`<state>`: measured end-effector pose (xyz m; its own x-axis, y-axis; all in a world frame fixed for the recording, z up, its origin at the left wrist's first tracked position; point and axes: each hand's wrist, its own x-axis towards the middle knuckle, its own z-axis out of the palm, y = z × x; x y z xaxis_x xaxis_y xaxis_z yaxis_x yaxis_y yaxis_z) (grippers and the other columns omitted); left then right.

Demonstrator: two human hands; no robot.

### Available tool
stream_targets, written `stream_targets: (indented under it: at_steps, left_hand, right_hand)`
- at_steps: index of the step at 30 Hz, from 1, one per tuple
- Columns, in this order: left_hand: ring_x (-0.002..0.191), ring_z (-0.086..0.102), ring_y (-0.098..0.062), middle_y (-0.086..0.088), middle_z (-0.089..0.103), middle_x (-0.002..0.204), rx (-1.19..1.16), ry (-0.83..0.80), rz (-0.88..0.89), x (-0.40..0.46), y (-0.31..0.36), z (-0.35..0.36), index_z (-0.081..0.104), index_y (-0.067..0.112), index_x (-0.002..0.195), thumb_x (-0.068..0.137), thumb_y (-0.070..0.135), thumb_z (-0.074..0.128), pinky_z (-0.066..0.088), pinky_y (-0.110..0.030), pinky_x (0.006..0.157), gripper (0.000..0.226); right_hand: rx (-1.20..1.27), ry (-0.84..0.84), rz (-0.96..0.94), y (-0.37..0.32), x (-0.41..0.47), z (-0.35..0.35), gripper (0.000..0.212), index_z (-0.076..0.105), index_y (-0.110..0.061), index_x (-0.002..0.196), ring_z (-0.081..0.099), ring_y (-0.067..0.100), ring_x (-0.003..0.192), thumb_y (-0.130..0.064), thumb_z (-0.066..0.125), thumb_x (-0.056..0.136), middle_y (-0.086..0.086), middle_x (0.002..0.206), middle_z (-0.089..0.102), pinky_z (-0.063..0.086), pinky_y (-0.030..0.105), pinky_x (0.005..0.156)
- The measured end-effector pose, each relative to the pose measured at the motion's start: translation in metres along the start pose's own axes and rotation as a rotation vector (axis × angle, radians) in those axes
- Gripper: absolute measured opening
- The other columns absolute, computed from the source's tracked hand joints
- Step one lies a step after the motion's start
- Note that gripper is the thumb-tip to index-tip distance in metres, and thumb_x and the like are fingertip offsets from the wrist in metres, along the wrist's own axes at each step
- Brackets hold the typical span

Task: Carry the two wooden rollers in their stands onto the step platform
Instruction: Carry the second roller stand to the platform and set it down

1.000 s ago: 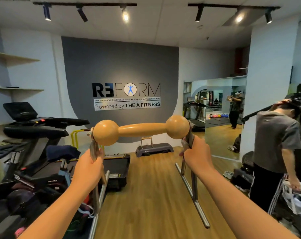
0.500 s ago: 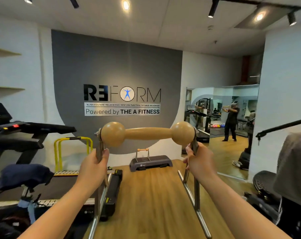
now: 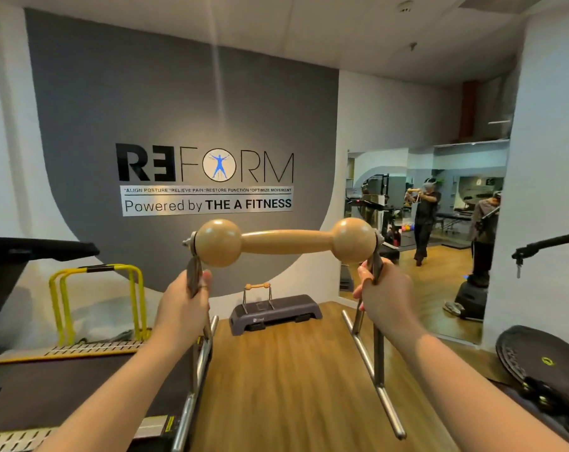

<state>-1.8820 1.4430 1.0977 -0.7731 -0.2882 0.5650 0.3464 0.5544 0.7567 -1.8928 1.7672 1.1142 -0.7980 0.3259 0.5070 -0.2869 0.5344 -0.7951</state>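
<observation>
I hold a wooden roller (image 3: 284,241) with two ball ends, mounted in a metal stand (image 3: 379,363), up at chest height. My left hand (image 3: 187,303) grips the stand's left upright, and my right hand (image 3: 386,296) grips the right upright. Straight ahead by the grey wall, a dark step platform (image 3: 296,308) lies on the wooden floor. A second, smaller-looking roller in its stand (image 3: 257,293) stands on the platform's left half.
A treadmill (image 3: 48,380) fills the left side, with yellow hurdles (image 3: 97,298) behind it. A wall mirror (image 3: 423,243) at the right reflects people. A black round disc (image 3: 544,360) lies at the lower right. Wooden floor (image 3: 286,386) stretches between me and the platform.
The view has moved forward and swung left; the platform looks nearer. The person at the right has left the view. Both hands keep the same grip on the stand.
</observation>
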Motion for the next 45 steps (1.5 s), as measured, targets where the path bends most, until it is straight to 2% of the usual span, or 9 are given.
stream_targets:
  at_steps: [5,9,15,25,29,33,38,41,45]
  left_hand:
    - [0.066,0.055,-0.019,-0.004,0.056,0.068,-0.004,-0.009,-0.063,0.101,-0.041,0.104,0.056,0.019,0.087,0.108,0.039,0.043,0.04,-0.03,0.057,0.031]
    - [0.069,0.056,-0.015,-0.007,0.061,0.075,0.034,-0.002,-0.075,0.185,-0.074,0.172,0.056,0.019,0.094,0.108,0.042,0.042,0.042,-0.03,0.058,0.03]
    - [0.068,0.053,-0.02,-0.005,0.057,0.073,0.072,-0.01,-0.043,0.307,-0.132,0.26,0.051,0.022,0.082,0.107,0.045,0.041,0.037,-0.032,0.056,0.035]
    - [0.071,0.059,-0.022,-0.002,0.061,0.074,0.011,-0.004,-0.089,0.534,-0.241,0.399,0.054,0.026,0.082,0.108,0.042,0.045,0.04,-0.033,0.058,0.032]
    - [0.065,0.055,-0.023,-0.004,0.059,0.07,-0.045,-0.047,-0.088,0.61,-0.268,0.453,0.053,0.026,0.081,0.108,0.041,0.047,0.043,-0.036,0.06,0.031]
    - [0.059,0.051,-0.023,-0.007,0.053,0.066,-0.076,-0.062,-0.118,0.68,-0.297,0.517,0.05,0.02,0.079,0.108,0.042,0.046,0.043,-0.039,0.059,0.035]
    - [0.057,0.052,-0.026,-0.006,0.052,0.062,-0.082,-0.037,-0.181,0.763,-0.341,0.613,0.051,0.022,0.081,0.108,0.039,0.048,0.045,-0.039,0.061,0.032]
    - [0.059,0.05,-0.029,-0.007,0.051,0.064,-0.106,-0.024,-0.228,0.81,-0.363,0.668,0.051,0.021,0.085,0.107,0.038,0.049,0.045,-0.045,0.064,0.028]
    - [0.053,0.046,-0.026,-0.003,0.048,0.06,-0.117,-0.016,-0.262,0.87,-0.383,0.73,0.05,0.024,0.085,0.107,0.039,0.05,0.042,-0.044,0.062,0.026]
  right_hand:
    - [-0.048,-0.051,0.0,0.057,0.136,0.066,0.015,0.065,-0.02,0.097,0.072,0.01,0.064,-0.026,0.055,0.107,0.002,0.078,0.074,0.064,0.044,0.065]
    - [-0.144,-0.047,-0.012,0.097,0.236,0.118,0.017,0.064,-0.02,0.103,0.068,0.006,0.062,-0.029,0.051,0.108,-0.001,0.079,0.075,0.047,0.028,0.055]
    - [-0.118,-0.061,0.017,0.148,0.365,0.204,0.019,0.06,-0.026,0.092,0.071,0.019,0.066,-0.03,0.049,0.107,-0.002,0.066,0.074,0.062,0.047,0.068]
    - [-0.106,-0.032,0.006,0.209,0.571,0.355,0.009,0.063,-0.025,0.095,0.073,0.019,0.072,-0.024,0.06,0.103,-0.004,0.066,0.073,0.059,0.04,0.071]
    - [-0.105,-0.019,0.019,0.238,0.649,0.399,0.019,0.059,-0.028,0.091,0.071,0.017,0.072,-0.011,0.058,0.098,-0.002,0.065,0.074,0.057,0.038,0.069]
    - [-0.08,-0.018,0.046,0.28,0.728,0.446,0.015,0.062,-0.025,0.094,0.074,0.019,0.071,-0.012,0.057,0.1,-0.002,0.067,0.074,0.061,0.042,0.067]
    - [-0.105,-0.047,0.041,0.345,0.838,0.505,0.024,0.055,-0.033,0.089,0.073,0.019,0.067,-0.014,0.058,0.104,-0.001,0.073,0.076,0.063,0.042,0.066]
    - [-0.098,-0.09,0.06,0.376,0.906,0.536,0.014,0.06,-0.029,0.097,0.073,0.02,0.071,-0.017,0.058,0.105,0.0,0.077,0.076,0.063,0.042,0.067]
    - [-0.12,-0.13,0.042,0.411,0.989,0.57,0.01,0.063,-0.023,0.106,0.072,0.021,0.074,-0.015,0.057,0.104,0.0,0.078,0.076,0.064,0.048,0.069]
